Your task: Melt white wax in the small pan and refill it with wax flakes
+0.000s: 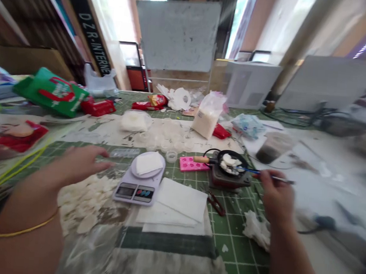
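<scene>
My right hand point(273, 195) grips a slim blue tool point(256, 171), perhaps a brush or stirrer, with its far end in a small black pan point(247, 161). White lumps point(229, 161) lie in that pan, which sits on a small hot plate point(230, 182), its wooden handle point(202, 159) pointing left. My left hand point(85, 161) hovers with fingers stretched out above a heap of off-white flakes point(84, 199), holding nothing. Beside it stands a pale kitchen scale point(139, 182) bearing a folded white sheet point(149, 163).
A pink mould point(189, 164) touches the pan handle's area. White paper sheets point(181, 201), dark red scissors or pliers point(216, 204) and crumpled tissue point(256, 230) lie in front. Behind are clear small cups point(167, 136), a bag of white granules point(206, 117) and a cup of dark stuff point(271, 149).
</scene>
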A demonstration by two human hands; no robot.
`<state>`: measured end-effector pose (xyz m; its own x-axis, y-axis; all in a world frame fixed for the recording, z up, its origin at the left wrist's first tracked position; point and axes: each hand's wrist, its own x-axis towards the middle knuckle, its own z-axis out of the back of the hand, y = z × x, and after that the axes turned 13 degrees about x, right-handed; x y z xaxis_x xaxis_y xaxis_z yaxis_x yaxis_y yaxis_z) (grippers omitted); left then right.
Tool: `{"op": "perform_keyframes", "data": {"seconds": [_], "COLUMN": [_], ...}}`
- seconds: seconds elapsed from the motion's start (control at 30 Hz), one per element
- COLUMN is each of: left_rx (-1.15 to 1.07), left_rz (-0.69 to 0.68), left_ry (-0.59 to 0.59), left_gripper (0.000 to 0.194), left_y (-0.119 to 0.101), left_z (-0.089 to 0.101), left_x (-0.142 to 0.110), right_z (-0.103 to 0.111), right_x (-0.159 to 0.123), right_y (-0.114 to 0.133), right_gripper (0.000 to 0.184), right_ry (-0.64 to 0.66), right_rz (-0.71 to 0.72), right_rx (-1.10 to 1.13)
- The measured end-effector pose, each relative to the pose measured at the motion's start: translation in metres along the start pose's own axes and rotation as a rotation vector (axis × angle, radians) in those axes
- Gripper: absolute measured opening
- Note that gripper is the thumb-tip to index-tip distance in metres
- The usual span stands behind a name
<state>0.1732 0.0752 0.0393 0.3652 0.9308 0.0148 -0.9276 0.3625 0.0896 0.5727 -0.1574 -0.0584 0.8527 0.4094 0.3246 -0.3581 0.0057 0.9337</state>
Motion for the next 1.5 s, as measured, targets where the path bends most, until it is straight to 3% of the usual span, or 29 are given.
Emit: {"op": "perform_keyframes", "data": {"seconds": [0.1,0.17,0.27,0.37,0.5,0.63,0.8,0.93,1.07,1.2,1.37,1.5], "left_rx": [-0.133,-0.328,-0.548,-0.525,-0.489,-0.490,-0.486,-0.477,-0.463,-0.455,-0.443,-0.424], "left_rz": [-0.245,-0.340,-0.443,-0.425,-0.448,-0.484,-0.501,-0.516,-0.538,-0.547,-0.548,-0.559], "left_ry": [-0.243,-0.365,-0.308,-0.133,0.030,0.084,0.196,0.173,0.153,0.143,0.158,0.163], "left_gripper": [0.026,0.026,0.032,0.040,0.034,0.028,0.028,0.027,0.027,0.027,0.026,0.026], "left_y": [-0.052,-0.091,-0.150,-0.200,-0.236,-0.243,-0.242,-0.242,-0.242,-0.242,-0.241,-0.241], "left_z": [0.033,0.044,0.036,0.010,-0.021,-0.032,-0.033,-0.031,-0.030,-0.031,-0.030,-0.029], "left_x": [0.004,0.005,0.011,0.024,0.038,0.044,0.047,0.045,0.042,0.041,0.041,0.041], "right_z": [0.001,-0.002,-0.009,-0.012,-0.012,-0.013,-0.010,-0.010,-0.010,-0.010,-0.009,-0.011], "right_x": [0.004,0.005,0.004,0.003,-0.001,-0.003,-0.003,-0.005,-0.007,-0.007,-0.012,-0.015], "right_y": [-0.003,-0.004,-0.005,-0.004,-0.004,-0.003,0.002,0.001,0.000,0.002,0.009,0.009], "right_gripper": [0.035,0.036,0.033,0.030,0.025,0.023,0.022,0.020,0.019,0.018,0.020,0.021], "right_ry": [-0.046,-0.088,0.029,0.121,0.062,0.132,-0.014,0.103,0.069,0.135,0.044,0.120], "right_rz": [-0.021,0.017,0.061,0.073,0.144,0.234,0.164,0.222,0.232,0.293,0.307,0.366], "right_rx": [0.034,0.143,0.194,0.107,0.049,0.006,-0.012,-0.048,-0.057,-0.080,-0.078,-0.079]}}
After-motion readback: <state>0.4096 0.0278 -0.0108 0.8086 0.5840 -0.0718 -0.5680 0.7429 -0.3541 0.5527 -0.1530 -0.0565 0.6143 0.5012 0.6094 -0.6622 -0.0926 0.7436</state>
